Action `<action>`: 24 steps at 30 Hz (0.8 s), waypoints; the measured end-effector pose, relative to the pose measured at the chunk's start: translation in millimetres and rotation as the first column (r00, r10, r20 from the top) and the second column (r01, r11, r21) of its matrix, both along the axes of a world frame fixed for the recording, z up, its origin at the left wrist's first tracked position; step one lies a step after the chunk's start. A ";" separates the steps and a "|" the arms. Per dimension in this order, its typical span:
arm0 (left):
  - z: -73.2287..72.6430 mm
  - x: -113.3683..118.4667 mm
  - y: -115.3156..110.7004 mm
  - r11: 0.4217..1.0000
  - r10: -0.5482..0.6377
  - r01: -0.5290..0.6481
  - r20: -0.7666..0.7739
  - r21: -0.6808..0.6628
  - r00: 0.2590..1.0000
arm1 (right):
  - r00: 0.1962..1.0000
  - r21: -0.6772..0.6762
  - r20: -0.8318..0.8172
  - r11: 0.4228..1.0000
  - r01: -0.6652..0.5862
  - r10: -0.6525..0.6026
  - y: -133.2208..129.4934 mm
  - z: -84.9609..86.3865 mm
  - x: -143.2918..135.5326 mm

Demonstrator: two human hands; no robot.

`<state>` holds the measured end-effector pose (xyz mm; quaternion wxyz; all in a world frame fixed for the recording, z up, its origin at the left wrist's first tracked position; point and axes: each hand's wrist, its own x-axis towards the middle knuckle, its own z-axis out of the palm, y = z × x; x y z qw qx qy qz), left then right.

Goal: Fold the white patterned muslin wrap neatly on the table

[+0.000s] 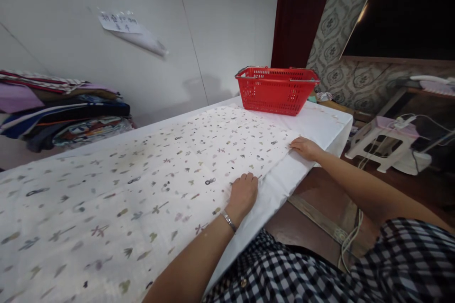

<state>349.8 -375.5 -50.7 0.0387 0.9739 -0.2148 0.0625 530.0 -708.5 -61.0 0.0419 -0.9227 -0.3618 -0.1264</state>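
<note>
A long white fabric printed with small leaves and plants (156, 175) lies spread over the white-covered table. My left hand (243, 194), with a silver bracelet at the wrist, rests near the front edge of this fabric. Its fingers are curled down and closed on the cloth, and the fingertips are partly hidden. Farther along the same edge, my right hand (304, 148) pinches the fabric between thumb and fingers. Small wrinkles run through the cloth, which otherwise lies nearly flat.
A red plastic basket (272, 92) stands at the table's far end, touching or close to the fabric. Folded textiles (71, 109) are piled at the left by the wall. On the right are a white stool (386, 139) with a power strip, and loose cables (350, 241) near the floor.
</note>
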 end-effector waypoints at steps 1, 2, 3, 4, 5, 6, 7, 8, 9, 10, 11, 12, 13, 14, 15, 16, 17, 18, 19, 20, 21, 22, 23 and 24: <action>0.4 -0.3 0.5 1.000 -0.003 0.003 -0.005 -0.003 1.000 | 1.000 0.002 0.003 1.000 0.003 -0.003 -1.0 -0.6 -1.6; 0.6 -0.6 1.0 1.000 -0.005 0.005 -0.011 -0.005 1.000 | 1.000 0.006 0.006 1.000 0.004 -0.004 -2.2 -1.6 -3.2; 0.8 -0.8 1.5 1.000 -0.006 0.006 -0.016 -0.008 1.000 | 1.000 0.014 0.009 1.000 0.004 -0.004 -3.6 -3.0 -4.7; 0.8 -1.1 2.0 1.000 -0.006 0.005 -0.021 -0.010 1.000 | 1.000 0.024 0.013 1.000 0.007 -0.007 -5.0 -4.7 -5.8; 0.7 -1.3 2.5 1.000 -0.006 0.006 -0.024 -0.010 1.000 | 1.000 0.034 0.018 0.999 0.013 -0.014 -6.3 -6.6 -6.5; 0.5 -1.5 2.7 1.000 -0.007 0.006 -0.024 -0.011 1.000 | 0.999 0.043 0.024 0.999 0.024 -0.025 -7.6 -8.6 -6.9; 0.2 -1.6 2.9 1.000 -0.008 0.007 -0.023 -0.012 1.000 | 0.999 0.051 0.028 0.998 0.040 -0.042 -8.7 -10.5 -7.0; -0.1 -1.6 2.8 1.000 -0.010 0.010 -0.021 -0.013 1.000 | 0.998 0.059 0.031 0.996 0.060 -0.062 -9.6 -12.1 -6.9; -0.4 -1.7 2.6 1.000 -0.014 0.014 -0.019 -0.013 1.000 | 0.996 0.061 0.030 0.995 0.081 -0.083 -10.3 -13.4 -6.7; -0.7 -1.6 2.3 1.000 -0.016 0.016 -0.016 -0.012 1.000 | 0.995 0.058 0.027 0.994 0.097 -0.099 -10.8 -14.3 -6.5; -1.0 -1.6 2.0 1.000 -0.017 0.017 -0.015 -0.009 1.000 | 0.994 0.050 0.023 0.993 0.106 -0.108 -10.9 -14.9 -6.5; -1.3 -1.5 1.6 1.000 -0.017 0.017 -0.014 -0.005 1.000 | 0.994 0.038 0.021 0.993 0.108 -0.109 -10.8 -15.2 -6.6; -1.5 -1.4 1.4 1.000 -0.016 0.015 -0.010 -0.003 1.000 | 0.994 0.025 0.023 0.994 0.104 -0.105 -10.4 -15.4 -7.0; -1.6 -1.2 1.2 1.000 -0.013 0.013 -0.005 -0.004 1.000 | 0.995 0.014 0.028 0.995 0.096 -0.096 -9.7 -15.7 -7.6; -1.7 -1.1 1.1 1.000 -0.011 0.011 0.000 -0.005 1.000 | 0.996 0.010 0.036 0.996 0.087 -0.088 -8.9 -16.1 -8.3; -1.6 -1.1 1.1 1.000 -0.011 0.011 0.005 -0.008 1.000 | 0.995 0.012 0.046 0.997 0.083 -0.083 -8.1 -16.7 -8.9; -1.4 -1.0 1.1 1.000 -0.011 0.011 0.008 -0.012 1.000 | 0.995 0.017 0.056 0.996 0.082 -0.083 -7.4 -17.3 -9.4; -1.1 -1.0 1.2 1.000 -0.009 0.009 0.008 -0.015 1.000 | 0.994 0.025 0.064 0.996 0.084 -0.086 -6.8 -18.0 -9.7; -0.8 -1.1 1.2 1.000 -0.006 0.006 0.006 -0.018 1.000 | 0.994 0.032 0.069 0.996 0.088 -0.090 -6.5 -18.4 -9.7; -0.5 -1.2 1.2 1.000 -0.002 0.002 0.004 -0.022 1.000 | 0.993 0.037 0.069 0.995 0.092 -0.094 -6.1 -18.5 -9.6; -0.2 -1.4 1.1 1.000 0.001 -0.001 0.003 -0.025 1.000 | 0.993 0.039 0.067 0.994 0.099 -0.101 -5.4 -18.2 -9.5; -0.1 -1.7 1.0 1.000 0.003 -0.003 0.003 -0.028 1.000 | 0.992 0.038 0.064 0.993 0.108 -0.110 -4.0 -17.5 -9.8; -0.2 -2.0 0.8 1.000 0.003 -0.002 0.005 -0.030 1.000 | 0.991 0.036 0.062 0.993 0.117 -0.119 -1.5 -16.5 -11.0; -0.6 -2.3 0.6 0.999 0.000 0.000 0.006 -0.032 1.000 | 0.990 0.035 0.063 0.992 0.124 -0.126 2.6 -15.5 -13.5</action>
